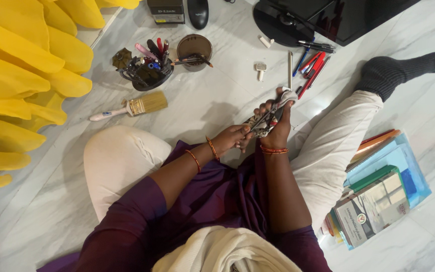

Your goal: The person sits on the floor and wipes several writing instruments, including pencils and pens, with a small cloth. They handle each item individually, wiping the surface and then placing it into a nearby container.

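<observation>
White marble floor (217, 108), a person seated on it with both hands raised over the lap.

Right hand (278, 126) is closed around a patterned cloth (264, 125) bunched about a thin pen-like stick; left hand (235, 138) pinches the stick's lower end, fingers curled. Loose pens (312, 68) lie just beyond the hands, a paintbrush (132, 107) and a black pen holder (147, 70) to the left, and stacked books (378, 194) by the right leg.
</observation>
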